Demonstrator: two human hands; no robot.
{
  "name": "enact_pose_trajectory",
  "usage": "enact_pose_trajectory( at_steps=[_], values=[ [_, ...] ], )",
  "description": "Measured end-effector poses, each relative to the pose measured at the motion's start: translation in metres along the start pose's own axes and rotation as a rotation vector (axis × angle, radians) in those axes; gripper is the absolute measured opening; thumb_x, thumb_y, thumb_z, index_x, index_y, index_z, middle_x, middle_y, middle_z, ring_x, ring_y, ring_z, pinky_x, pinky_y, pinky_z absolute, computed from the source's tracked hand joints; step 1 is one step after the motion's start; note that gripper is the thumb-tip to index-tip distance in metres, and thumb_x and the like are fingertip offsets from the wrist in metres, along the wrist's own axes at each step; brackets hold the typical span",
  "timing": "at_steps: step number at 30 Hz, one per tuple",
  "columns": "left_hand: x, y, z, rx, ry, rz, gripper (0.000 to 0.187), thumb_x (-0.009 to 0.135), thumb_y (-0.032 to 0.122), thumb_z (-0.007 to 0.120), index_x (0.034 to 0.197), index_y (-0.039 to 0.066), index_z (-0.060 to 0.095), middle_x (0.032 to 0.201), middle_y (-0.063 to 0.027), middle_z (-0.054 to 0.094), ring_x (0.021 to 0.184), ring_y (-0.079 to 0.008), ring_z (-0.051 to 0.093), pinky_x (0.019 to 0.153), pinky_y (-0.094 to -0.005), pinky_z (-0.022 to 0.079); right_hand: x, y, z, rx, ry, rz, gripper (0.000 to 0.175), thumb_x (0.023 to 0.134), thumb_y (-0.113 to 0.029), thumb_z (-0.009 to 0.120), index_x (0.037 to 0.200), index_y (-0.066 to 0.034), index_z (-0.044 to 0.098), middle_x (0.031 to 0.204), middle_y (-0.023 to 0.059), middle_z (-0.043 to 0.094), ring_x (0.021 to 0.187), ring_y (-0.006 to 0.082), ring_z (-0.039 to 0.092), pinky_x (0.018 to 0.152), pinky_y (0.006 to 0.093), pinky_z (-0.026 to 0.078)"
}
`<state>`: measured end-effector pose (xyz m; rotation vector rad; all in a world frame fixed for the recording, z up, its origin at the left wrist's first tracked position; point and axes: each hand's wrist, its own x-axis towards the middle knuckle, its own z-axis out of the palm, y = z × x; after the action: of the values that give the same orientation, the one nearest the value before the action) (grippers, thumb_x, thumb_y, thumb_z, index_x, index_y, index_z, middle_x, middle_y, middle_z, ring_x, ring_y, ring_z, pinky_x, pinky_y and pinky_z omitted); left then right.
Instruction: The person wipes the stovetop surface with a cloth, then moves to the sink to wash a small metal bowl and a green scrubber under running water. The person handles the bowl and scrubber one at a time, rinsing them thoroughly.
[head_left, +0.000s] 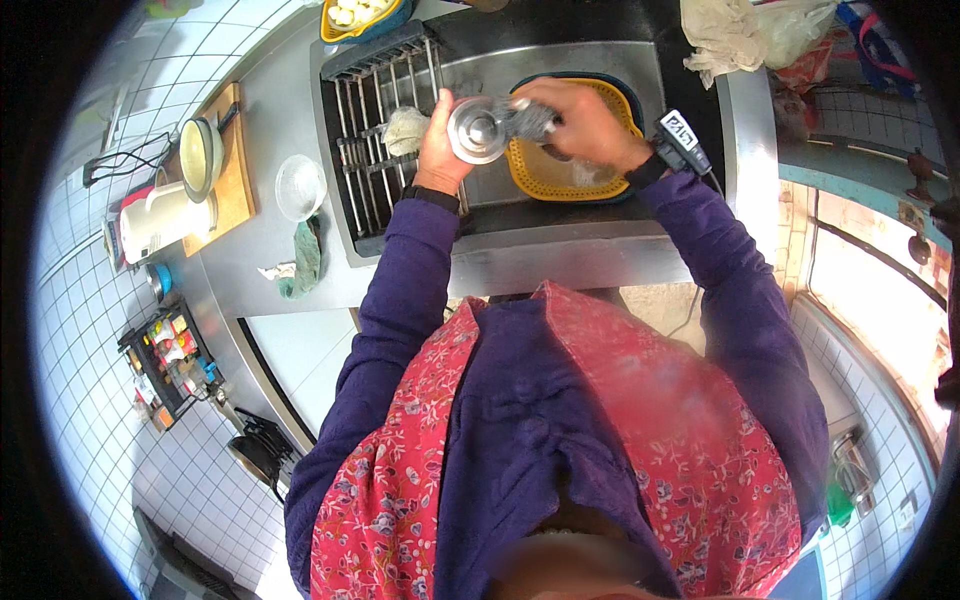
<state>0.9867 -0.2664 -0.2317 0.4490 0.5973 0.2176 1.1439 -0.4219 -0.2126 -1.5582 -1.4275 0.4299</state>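
Observation:
Over the sink, my left hand holds a round, shiny metal piece by its edge, its ringed face turned up. It looks like a lid or a small dish. My right hand grips a grey scouring pad against the far side of that metal piece; the pad is blurred. Below my right hand a yellow plastic colander sits in a dark teal basin inside the sink. A pale crumpled cloth lies on the metal drying rack, just left of my left hand.
On the steel counter at left are a clear plastic bowl, a green cloth and a wooden cutting board with stacked bowls. A yellow basket with white pieces stands behind the rack. Plastic bags lie far right.

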Motion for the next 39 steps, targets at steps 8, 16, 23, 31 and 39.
enact_pose_trajectory(
  at_steps=[8,16,23,31,39],
  values=[
    [-0.011,-0.004,0.029,0.172,0.058,-0.159,0.054,0.091,0.049,0.051,0.102,-0.003,0.058,0.094,-0.0135,0.065,0.084,-0.0228,0.065,0.075,-0.0353,0.054,0.002,-0.032,-0.006,-0.081,-0.218,-0.174,0.056,0.062,0.007,0.064,0.115,-0.0085,0.058,0.104,0.0105,0.055,0.097,0.0314,0.057,0.079,0.0367,0.048],
    [-0.009,-0.013,0.04,0.37,0.104,0.124,0.054,0.098,0.042,0.036,0.103,-0.006,0.06,0.097,-0.0175,0.066,0.089,-0.0258,0.065,0.083,-0.0348,0.051,-0.042,-0.037,0.019,0.119,-0.001,0.001,0.049,0.061,0.008,0.057,0.109,-0.0035,0.058,0.106,0.0182,0.058,0.102,0.0371,0.055,0.084,0.0394,0.047],
    [-0.013,-0.032,0.047,0.717,0.16,0.357,0.041,0.097,0.033,0.043,0.102,-0.003,0.061,0.098,-0.0127,0.066,0.085,-0.0181,0.063,0.079,-0.0304,0.05,-0.034,-0.072,0.036,0.036,0.178,0.142,0.039,0.062,0.005,0.059,0.1,-0.0026,0.058,0.096,0.0174,0.059,0.091,0.0373,0.058,0.075,0.0428,0.048],
    [-0.024,-0.042,0.048,0.274,0.187,0.315,0.022,0.094,0.019,0.05,0.099,0.001,0.06,0.086,-0.0049,0.063,0.078,-0.0132,0.06,0.069,-0.0262,0.049,-0.012,-0.073,0.024,-0.04,0.419,0.015,0.026,0.067,-0.003,0.059,0.093,-0.0053,0.059,0.082,0.0139,0.055,0.081,0.0359,0.057,0.068,0.0413,0.047],
    [-0.048,0.005,0.042,0.165,0.042,0.155,0.029,0.092,0.028,0.054,0.092,0.0,0.062,0.086,-0.0108,0.067,0.076,-0.0202,0.065,0.07,-0.0335,0.053,-0.005,-0.076,-0.009,0.058,0.415,0.016,0.036,0.06,0.012,0.061,0.094,-0.0018,0.061,0.091,0.0081,0.061,0.086,0.0187,0.061,0.076,0.0266,0.047]
  ],
)
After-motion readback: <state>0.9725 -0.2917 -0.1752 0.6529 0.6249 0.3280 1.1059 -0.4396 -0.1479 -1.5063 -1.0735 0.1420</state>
